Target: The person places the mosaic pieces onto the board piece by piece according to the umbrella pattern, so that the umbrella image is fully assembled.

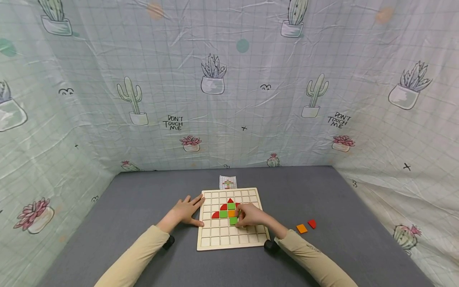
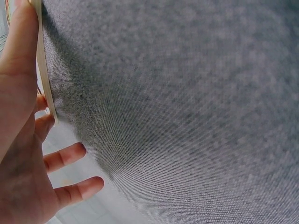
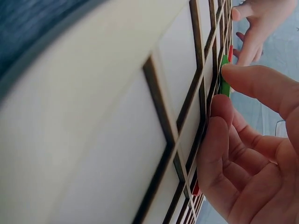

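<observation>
A light wooden grid board (image 1: 215,241) lies on the grey table, with red, green and orange tiles in its squares. My left hand (image 1: 185,210) has its fingers spread, the thumb and some fingertips touching the board's left edge. Above the board's middle, my right hand (image 1: 251,215) pinches a green square tile (image 1: 233,221) between thumb and fingertips, down at the grid. Just above that tile sits an orange square tile (image 1: 231,213). To its left are a green tile (image 1: 223,214) and a red curved tile (image 1: 215,215). The right fingers partly hide a red tile.
Right of the board, an orange square tile (image 1: 301,229) and a red tile (image 1: 312,224) lie on the table. A small printed pattern card (image 1: 228,182) touches the board's far edge. A cactus-print curtain (image 1: 244,99) surrounds the table's back and sides.
</observation>
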The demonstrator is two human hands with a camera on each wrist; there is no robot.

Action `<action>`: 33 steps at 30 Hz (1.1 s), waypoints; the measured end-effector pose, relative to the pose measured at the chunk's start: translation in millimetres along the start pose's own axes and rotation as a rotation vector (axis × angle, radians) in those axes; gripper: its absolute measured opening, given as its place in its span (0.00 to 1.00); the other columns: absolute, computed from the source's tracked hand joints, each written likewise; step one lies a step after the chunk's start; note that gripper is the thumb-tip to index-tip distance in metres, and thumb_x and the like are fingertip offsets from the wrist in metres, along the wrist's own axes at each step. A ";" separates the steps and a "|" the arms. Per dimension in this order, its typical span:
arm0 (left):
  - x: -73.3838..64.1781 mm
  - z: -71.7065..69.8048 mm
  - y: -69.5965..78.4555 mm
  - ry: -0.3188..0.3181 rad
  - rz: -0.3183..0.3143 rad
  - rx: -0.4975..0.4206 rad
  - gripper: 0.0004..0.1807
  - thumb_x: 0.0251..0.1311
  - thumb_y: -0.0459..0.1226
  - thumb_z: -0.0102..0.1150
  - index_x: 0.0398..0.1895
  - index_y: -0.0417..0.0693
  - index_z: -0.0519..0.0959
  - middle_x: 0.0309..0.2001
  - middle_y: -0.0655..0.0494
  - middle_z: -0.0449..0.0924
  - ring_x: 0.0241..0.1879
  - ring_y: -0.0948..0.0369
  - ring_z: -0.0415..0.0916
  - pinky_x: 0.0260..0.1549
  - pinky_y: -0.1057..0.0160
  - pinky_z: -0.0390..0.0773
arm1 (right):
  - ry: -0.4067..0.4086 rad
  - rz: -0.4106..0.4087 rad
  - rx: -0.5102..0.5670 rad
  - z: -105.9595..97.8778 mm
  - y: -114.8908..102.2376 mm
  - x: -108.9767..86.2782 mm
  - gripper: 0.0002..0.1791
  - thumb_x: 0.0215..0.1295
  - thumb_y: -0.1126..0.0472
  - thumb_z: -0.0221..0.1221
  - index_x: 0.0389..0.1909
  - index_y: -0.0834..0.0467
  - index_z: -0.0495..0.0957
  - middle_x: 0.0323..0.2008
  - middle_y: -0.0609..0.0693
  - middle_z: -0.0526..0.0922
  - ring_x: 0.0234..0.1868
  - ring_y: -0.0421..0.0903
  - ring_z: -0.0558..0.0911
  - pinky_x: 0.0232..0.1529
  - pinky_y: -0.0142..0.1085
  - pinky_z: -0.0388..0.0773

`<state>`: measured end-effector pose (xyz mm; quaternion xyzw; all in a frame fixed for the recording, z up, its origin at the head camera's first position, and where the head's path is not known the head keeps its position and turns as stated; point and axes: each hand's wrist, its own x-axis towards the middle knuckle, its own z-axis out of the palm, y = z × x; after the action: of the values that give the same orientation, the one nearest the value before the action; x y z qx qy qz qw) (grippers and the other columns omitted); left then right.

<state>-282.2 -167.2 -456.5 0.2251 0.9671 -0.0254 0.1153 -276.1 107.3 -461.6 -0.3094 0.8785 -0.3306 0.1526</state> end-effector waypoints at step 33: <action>-1.7 -1.3 1.4 0.008 0.000 0.000 0.52 0.44 0.65 0.53 0.69 0.48 0.50 0.70 0.52 0.47 0.65 0.40 0.50 0.54 0.38 0.58 | 0.009 -0.011 -0.037 0.5 1.0 2.0 0.10 0.49 0.65 0.64 0.31 0.62 0.75 0.17 0.47 0.75 0.16 0.36 0.69 0.18 0.28 0.66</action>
<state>-280.4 -166.5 -454.9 0.2251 0.9676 -0.0243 0.1116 -277.9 106.4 -462.8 -0.3157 0.8833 -0.3165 0.1411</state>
